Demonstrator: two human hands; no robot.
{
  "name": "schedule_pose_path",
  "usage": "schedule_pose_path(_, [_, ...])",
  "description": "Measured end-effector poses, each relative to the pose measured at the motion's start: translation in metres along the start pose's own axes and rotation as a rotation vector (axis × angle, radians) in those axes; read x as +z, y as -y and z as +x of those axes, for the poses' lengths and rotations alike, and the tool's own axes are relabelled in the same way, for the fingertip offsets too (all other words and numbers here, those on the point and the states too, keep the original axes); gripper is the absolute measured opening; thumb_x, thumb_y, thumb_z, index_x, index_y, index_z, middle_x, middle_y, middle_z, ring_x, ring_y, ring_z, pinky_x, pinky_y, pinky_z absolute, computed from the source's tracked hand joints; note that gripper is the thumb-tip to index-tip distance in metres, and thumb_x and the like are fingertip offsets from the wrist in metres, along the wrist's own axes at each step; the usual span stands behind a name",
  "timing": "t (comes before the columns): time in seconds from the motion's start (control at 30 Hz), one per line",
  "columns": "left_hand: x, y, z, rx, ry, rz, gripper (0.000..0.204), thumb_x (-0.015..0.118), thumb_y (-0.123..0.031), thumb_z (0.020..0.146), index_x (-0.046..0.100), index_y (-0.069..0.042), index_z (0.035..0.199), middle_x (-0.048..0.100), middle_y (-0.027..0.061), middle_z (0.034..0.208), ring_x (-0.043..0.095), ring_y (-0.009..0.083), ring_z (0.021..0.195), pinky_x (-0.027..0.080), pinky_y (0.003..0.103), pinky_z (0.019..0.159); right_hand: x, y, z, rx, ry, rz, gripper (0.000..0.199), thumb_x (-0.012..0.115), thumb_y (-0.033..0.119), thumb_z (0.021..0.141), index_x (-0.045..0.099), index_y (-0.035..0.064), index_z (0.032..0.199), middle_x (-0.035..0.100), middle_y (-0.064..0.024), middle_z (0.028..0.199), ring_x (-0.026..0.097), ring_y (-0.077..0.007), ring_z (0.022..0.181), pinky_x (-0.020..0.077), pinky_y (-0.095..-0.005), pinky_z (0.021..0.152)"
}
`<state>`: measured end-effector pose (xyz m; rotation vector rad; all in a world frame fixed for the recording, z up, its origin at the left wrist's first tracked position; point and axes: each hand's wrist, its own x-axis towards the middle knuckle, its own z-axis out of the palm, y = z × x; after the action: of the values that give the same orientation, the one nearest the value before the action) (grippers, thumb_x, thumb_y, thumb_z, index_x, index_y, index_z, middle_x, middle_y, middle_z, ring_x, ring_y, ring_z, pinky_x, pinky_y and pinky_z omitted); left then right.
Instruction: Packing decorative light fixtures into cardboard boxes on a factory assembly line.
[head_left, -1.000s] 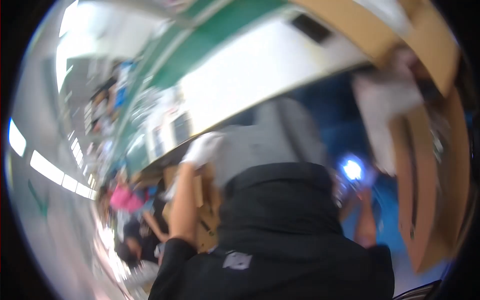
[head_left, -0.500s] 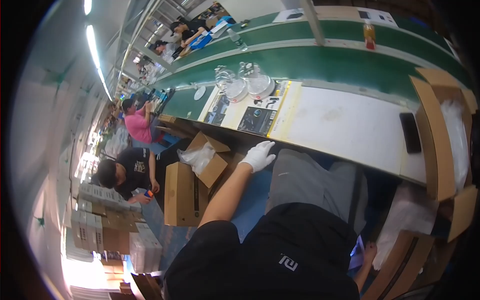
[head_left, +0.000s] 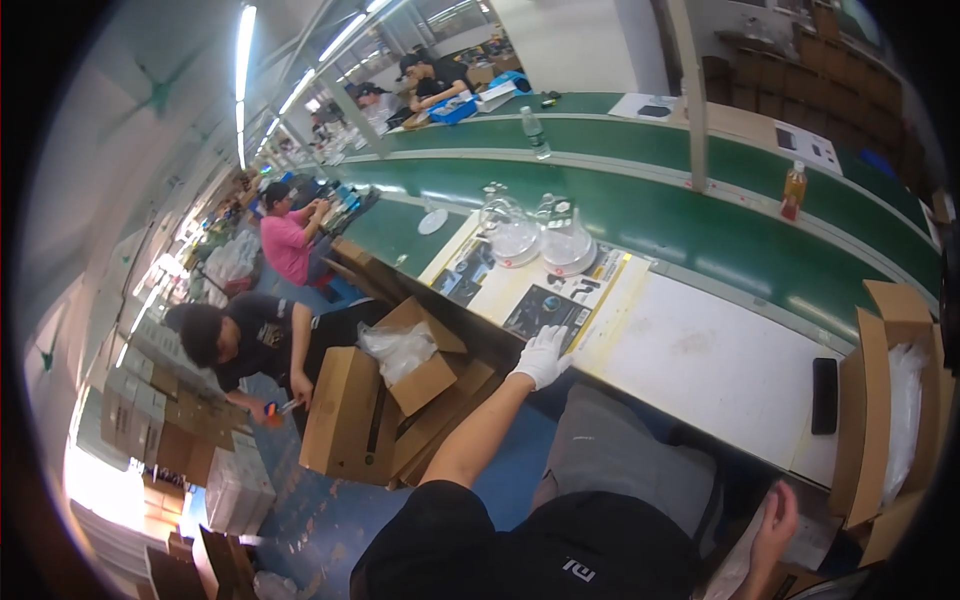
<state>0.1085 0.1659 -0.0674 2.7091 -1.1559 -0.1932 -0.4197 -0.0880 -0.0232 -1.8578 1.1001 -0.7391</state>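
Resting L gloved hand [head_left: 541, 357], fingers spread flat, on dark printed sheet [head_left: 545, 312].

A white bench [head_left: 700, 370] runs beside a green conveyor belt [head_left: 700, 230]. On the bench lie dark printed sheets [head_left: 545, 310], two clear round lidded containers [head_left: 540, 240] near its far edge, and a black flat device [head_left: 824, 396] toward its right end. An orange drink bottle [head_left: 793, 192] stands upright beyond the belt.
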Motion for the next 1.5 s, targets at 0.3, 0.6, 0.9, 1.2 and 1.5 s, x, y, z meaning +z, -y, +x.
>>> schedule_pose_path(0.3, [0.086, -0.010, 0.013, -0.123, -0.321, 0.189, 0.058, 0.048, -0.034, 0.100, 0.042, -0.005, 0.149, 0.036, 0.0154, 0.158, 0.024, 0.0367, 0.150, 0.016, 0.059, 0.119, -0.016, 0.253, 0.079, -0.944, 0.084, -0.067, 0.025, 0.069, 0.001, 0.083, 0.068, 0.0017, 0.108, 0.069, -0.0185, 0.110, 0.071, -0.0311, 0.087, 0.0577, -0.0342, 0.071])
schedule_pose_path(0.6, [0.081, -0.029, 0.021, -0.098, -0.225, 0.098, 0.057, 0.046, -0.034, 0.101, 0.041, -0.006, 0.151, 0.034, 0.0127, 0.160, 0.021, 0.0340, 0.151, 0.012, 0.054, 0.122, -0.049, 0.314, 0.047, -1.251, 0.039, -0.026, 0.023, 0.061, 0.025, 0.101, 0.053, 0.0178, 0.120, 0.066, -0.0161, 0.111, 0.069, -0.0316, 0.089, 0.0605, -0.0435, 0.075])
schedule_pose_path(0.9, [0.099, 0.001, 0.009, -0.101, -0.277, 0.399, 0.054, 0.047, -0.032, 0.102, 0.042, -0.009, 0.150, 0.037, 0.0107, 0.159, 0.027, 0.0344, 0.148, 0.026, 0.054, 0.116, -0.087, 0.250, 0.138, -1.001, -0.400, -0.642, 0.024, 0.068, 0.019, 0.086, 0.069, 0.0087, 0.108, 0.071, -0.0088, 0.107, 0.068, -0.0300, 0.093, 0.0550, -0.0388, 0.079])
schedule_pose_path(1.2, [0.092, -0.016, 0.025, -0.111, -0.192, 0.224, 0.056, 0.037, -0.039, 0.106, 0.037, -0.011, 0.155, 0.034, 0.0102, 0.161, 0.025, 0.0335, 0.150, 0.020, 0.053, 0.119, -0.220, -0.094, 0.250, 0.114, -0.115, -0.862, 0.046, 0.070, 0.033, 0.085, 0.068, 0.0037, 0.121, 0.068, -0.0224, 0.120, 0.063, -0.0399, 0.115, 0.0499, -0.0421, 0.099])
schedule_pose_path(1.5, [0.073, -0.003, -0.003, 0.079, -0.180, -0.117, 0.058, 0.057, -0.018, 0.099, 0.038, 0.001, 0.150, 0.040, 0.0228, 0.154, 0.037, 0.0400, 0.143, 0.028, 0.046, 0.119, -0.222, 0.027, 0.252, 0.279, -0.225, -0.843, 0.021, 0.066, 0.025, 0.085, 0.075, 0.0098, 0.098, 0.073, -0.0164, 0.103, 0.069, -0.0355, 0.097, 0.0533, -0.0462, 0.084])
